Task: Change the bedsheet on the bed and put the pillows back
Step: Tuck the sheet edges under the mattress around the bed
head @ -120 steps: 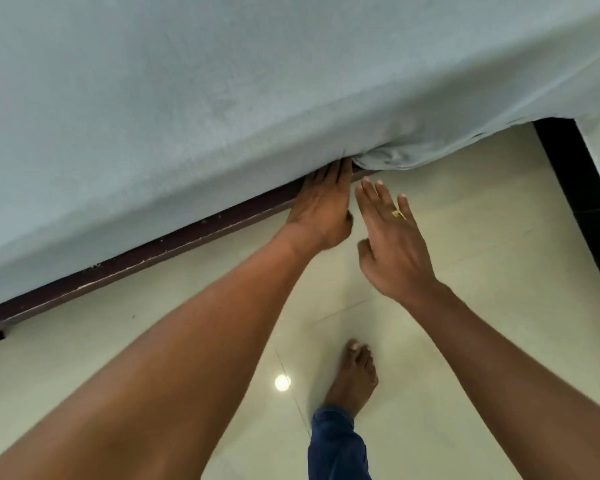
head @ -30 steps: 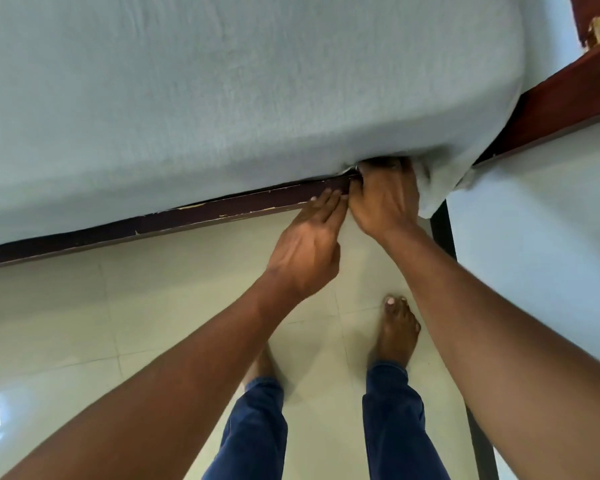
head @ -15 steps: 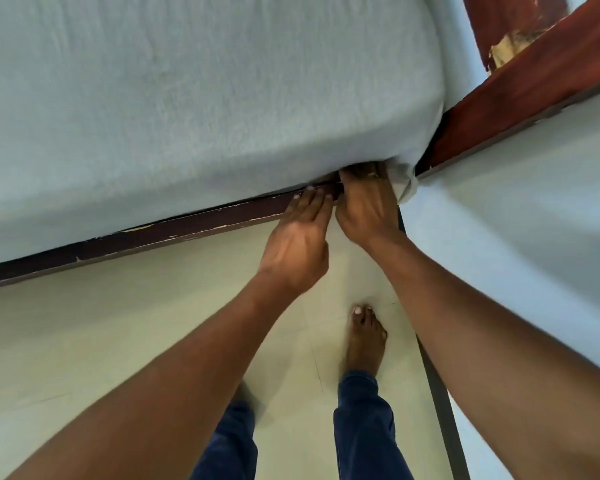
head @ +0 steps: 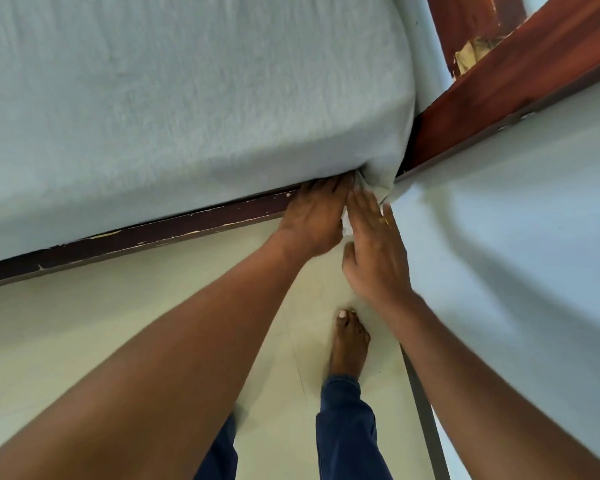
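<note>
Bedsheet [head: 187,98]: pale blue, stretched over the mattress top and side; loose fold bunched at the near corner, beside the red-brown board [head: 499,81]. Left hand [head: 312,216] flat, fingers straight and together, tips at the gap above the dark bed rail [head: 153,233]; right hand [head: 371,247] just beside it, fingers straight, pressing the corner fold; bare foot [head: 349,341] on the floor [head: 84,323].
</note>
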